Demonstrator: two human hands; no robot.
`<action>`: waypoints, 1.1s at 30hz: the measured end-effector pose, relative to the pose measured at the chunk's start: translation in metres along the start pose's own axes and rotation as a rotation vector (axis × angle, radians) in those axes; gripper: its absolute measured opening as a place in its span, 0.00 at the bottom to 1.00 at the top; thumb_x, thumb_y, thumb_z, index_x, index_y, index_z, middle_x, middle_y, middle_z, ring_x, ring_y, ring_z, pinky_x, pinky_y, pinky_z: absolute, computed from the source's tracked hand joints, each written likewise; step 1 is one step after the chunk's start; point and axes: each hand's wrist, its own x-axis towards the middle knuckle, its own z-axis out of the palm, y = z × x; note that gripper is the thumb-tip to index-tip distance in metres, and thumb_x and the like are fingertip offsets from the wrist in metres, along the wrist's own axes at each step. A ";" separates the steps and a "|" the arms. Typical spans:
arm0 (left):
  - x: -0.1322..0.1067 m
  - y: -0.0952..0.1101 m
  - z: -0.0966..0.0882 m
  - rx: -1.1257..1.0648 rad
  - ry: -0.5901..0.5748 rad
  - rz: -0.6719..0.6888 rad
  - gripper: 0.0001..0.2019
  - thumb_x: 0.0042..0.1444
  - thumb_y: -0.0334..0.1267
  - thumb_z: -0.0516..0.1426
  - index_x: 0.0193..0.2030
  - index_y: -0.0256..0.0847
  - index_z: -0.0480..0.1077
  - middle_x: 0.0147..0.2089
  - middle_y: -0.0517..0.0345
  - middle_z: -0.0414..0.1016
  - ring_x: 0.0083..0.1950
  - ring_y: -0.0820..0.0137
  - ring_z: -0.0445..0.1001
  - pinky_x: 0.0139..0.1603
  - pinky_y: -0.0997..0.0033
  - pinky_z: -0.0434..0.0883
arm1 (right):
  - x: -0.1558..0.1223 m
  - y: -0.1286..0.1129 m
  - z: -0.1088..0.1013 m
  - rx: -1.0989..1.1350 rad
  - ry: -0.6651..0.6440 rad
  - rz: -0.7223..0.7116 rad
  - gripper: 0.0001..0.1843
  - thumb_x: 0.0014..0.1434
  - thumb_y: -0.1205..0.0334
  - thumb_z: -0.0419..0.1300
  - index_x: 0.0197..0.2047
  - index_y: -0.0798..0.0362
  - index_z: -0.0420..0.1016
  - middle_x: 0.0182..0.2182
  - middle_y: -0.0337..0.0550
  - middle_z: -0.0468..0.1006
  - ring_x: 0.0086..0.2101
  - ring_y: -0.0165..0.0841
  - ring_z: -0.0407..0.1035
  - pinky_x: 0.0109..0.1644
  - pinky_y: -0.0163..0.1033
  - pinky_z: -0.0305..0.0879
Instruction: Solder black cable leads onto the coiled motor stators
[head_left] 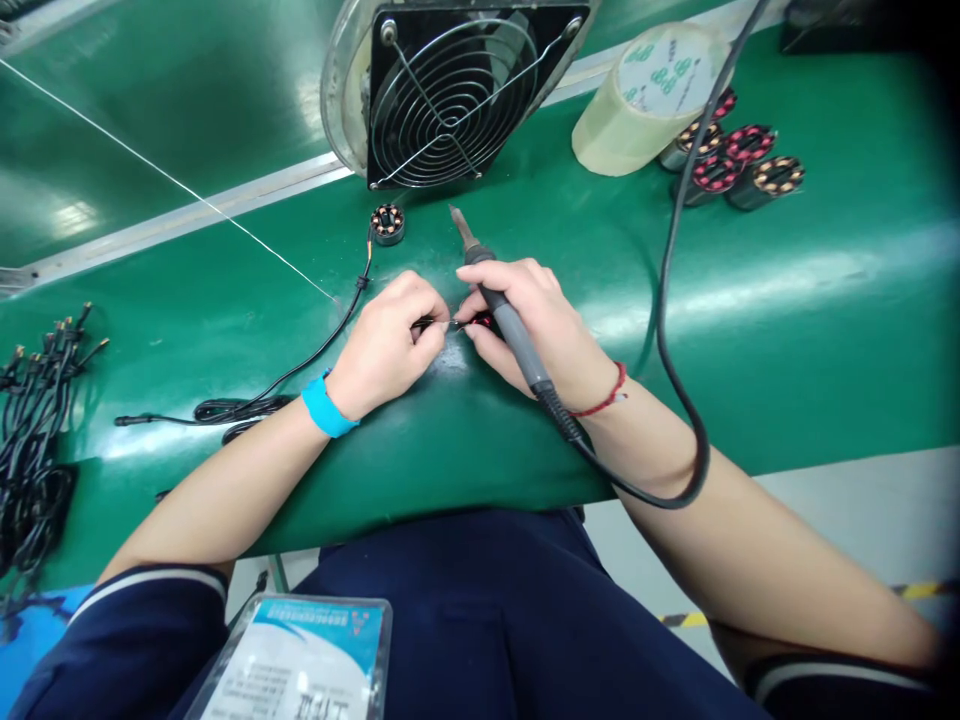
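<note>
My left hand (382, 345) is closed, with thumb and forefinger pinching a thin dark cable end (422, 323). My right hand (555, 325) grips a soldering iron (514, 335), its tip pointing up and away towards the fan. The same hand's fingertips also pinch a small part with red windings (482, 320), mostly hidden by the fingers. Fine wire ends meet in the narrow gap between both hands. Just beyond them, a copper-wound motor stator (388, 224) rests on the green bench, joined to a black cable (330, 350) that runs past my left wrist.
A fan with a wire guard (454, 100) stands at the back. Right of it are a roll of clear tape (649, 90) and several wound stators (750, 145). Black cables (37, 450) lie bundled at far left. The iron's cord (667, 270) loops over my right forearm. A thin white strand (165, 172) slants down from upper left.
</note>
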 end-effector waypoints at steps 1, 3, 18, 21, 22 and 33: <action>0.000 -0.001 0.001 0.001 -0.002 -0.013 0.08 0.54 0.23 0.54 0.29 0.38 0.68 0.33 0.58 0.70 0.36 0.72 0.69 0.39 0.71 0.68 | 0.000 0.000 0.000 -0.045 -0.007 -0.026 0.23 0.60 0.65 0.56 0.59 0.46 0.62 0.38 0.39 0.80 0.45 0.41 0.71 0.51 0.50 0.63; 0.000 -0.002 0.002 0.001 -0.008 -0.041 0.07 0.54 0.24 0.53 0.29 0.38 0.68 0.33 0.57 0.70 0.37 0.72 0.69 0.39 0.70 0.68 | 0.000 0.000 0.000 -0.110 -0.021 -0.062 0.20 0.63 0.63 0.54 0.59 0.46 0.63 0.38 0.39 0.80 0.44 0.40 0.69 0.50 0.49 0.62; 0.002 -0.002 0.000 -0.022 -0.003 -0.101 0.06 0.52 0.25 0.56 0.28 0.39 0.68 0.33 0.59 0.69 0.36 0.72 0.68 0.39 0.70 0.67 | 0.001 -0.005 0.004 -0.008 0.112 0.013 0.23 0.60 0.68 0.57 0.57 0.46 0.63 0.36 0.38 0.80 0.40 0.41 0.70 0.49 0.51 0.68; 0.003 -0.002 -0.001 -0.032 -0.011 -0.120 0.06 0.52 0.26 0.56 0.28 0.39 0.67 0.33 0.59 0.70 0.37 0.72 0.68 0.39 0.70 0.67 | 0.001 -0.012 -0.001 0.091 0.146 0.072 0.23 0.60 0.67 0.58 0.58 0.46 0.64 0.38 0.39 0.79 0.42 0.40 0.72 0.52 0.51 0.70; 0.003 -0.001 -0.001 -0.034 -0.015 -0.125 0.06 0.52 0.26 0.56 0.28 0.39 0.67 0.33 0.59 0.70 0.37 0.72 0.68 0.39 0.70 0.67 | 0.001 -0.016 -0.005 0.129 0.170 0.115 0.22 0.61 0.66 0.58 0.58 0.45 0.64 0.38 0.39 0.79 0.42 0.39 0.73 0.53 0.51 0.71; 0.001 0.005 0.005 -0.027 -0.063 -0.095 0.08 0.51 0.23 0.53 0.27 0.39 0.64 0.34 0.59 0.70 0.36 0.74 0.69 0.38 0.70 0.68 | -0.051 -0.038 -0.020 0.100 0.468 0.245 0.11 0.59 0.58 0.65 0.46 0.43 0.74 0.36 0.40 0.79 0.30 0.34 0.76 0.35 0.43 0.75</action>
